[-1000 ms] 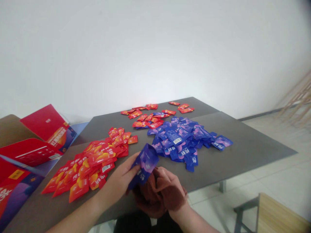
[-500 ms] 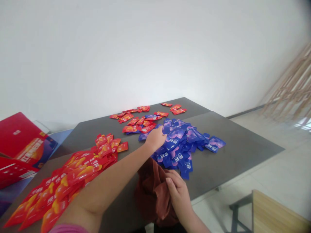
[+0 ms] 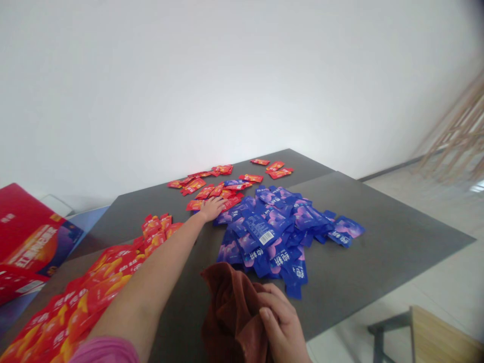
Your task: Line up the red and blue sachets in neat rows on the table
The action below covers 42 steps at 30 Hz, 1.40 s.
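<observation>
My left hand (image 3: 212, 207) reaches across the table, fingers stretched out over some red packets (image 3: 231, 202) in the middle cluster. It looks open, and its palm is hidden from view. Just to its right lies a heaped pile of blue-purple packets (image 3: 272, 222), one turned with its barcode up. Close to me, my right hand (image 3: 282, 320) is closed around a bunched brown cloth (image 3: 236, 315) at the table's near edge. Beneath my left forearm spreads a large pile of red-orange packets (image 3: 86, 292).
More red packets (image 3: 280, 173) lie scattered toward the back of the dark table (image 3: 393, 227). A red box (image 3: 30, 227) stands at the left. White wall rises behind. A wooden-topped stool (image 3: 442, 335) is at lower right.
My left hand has moved left from the blue pile to the red packets. A blue packet now lies barcode-up on the blue pile. My right hand still grips the cloth.
</observation>
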{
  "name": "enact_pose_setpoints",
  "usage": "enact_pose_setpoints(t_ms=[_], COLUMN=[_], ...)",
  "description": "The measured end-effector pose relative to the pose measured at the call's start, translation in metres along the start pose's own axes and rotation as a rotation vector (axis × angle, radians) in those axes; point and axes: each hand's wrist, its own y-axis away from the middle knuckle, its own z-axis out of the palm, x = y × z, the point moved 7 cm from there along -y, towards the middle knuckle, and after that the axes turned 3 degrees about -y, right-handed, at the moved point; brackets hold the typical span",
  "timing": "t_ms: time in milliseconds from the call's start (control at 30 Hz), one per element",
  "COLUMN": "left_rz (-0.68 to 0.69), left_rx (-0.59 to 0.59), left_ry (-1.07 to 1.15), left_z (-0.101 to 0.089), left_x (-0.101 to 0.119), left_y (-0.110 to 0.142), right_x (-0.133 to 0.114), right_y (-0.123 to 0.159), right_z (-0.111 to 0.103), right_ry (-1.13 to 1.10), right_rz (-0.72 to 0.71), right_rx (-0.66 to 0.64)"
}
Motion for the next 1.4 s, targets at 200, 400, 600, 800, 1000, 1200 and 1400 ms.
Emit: enact_pose_setpoints(t_ms=[200, 400, 600, 800, 1000, 1200, 1400], left_rz=[-0.048, 0.055, 0.242, 0.376, 0.41, 0.389, 0.267], left_rx=[0.07, 0.157, 0.087, -0.007, -0.086, -0.091, -0.054], left_ry=[0.03, 0.145, 0.246, 0.265, 0.292, 0.298, 0.256], left_z=[-0.006, -0.023, -0.009, -0.001, 0.008, 0.015, 0.009], left_x=[-0.02, 0.002, 0.067, 0.137, 0.166, 0.162, 0.145], left_y=[-0.01, -0.004, -0.017, -0.061, -0.068, -0.042, -0.039], right_x=[-0.004, -0.005, -0.007, -0.004, -0.003, -0.005, 0.002], right_y=[-0.001, 0.001, -0.001, 0.002, 0.002, 0.003, 0.008], right_z=[-0.001, 0.0, 0.003, 0.003, 0.008, 0.009, 0.008], right_ry=[0.001, -0.011, 0.002, 0.017, -0.013, -0.022, 0.009], right_rz=[-0.048, -0.092, -0.095, -0.114, -0.096, -0.121, -0.113], right_rx=[-0.006, -0.012, -0.031, -0.063, -0.116, -0.111, -0.133])
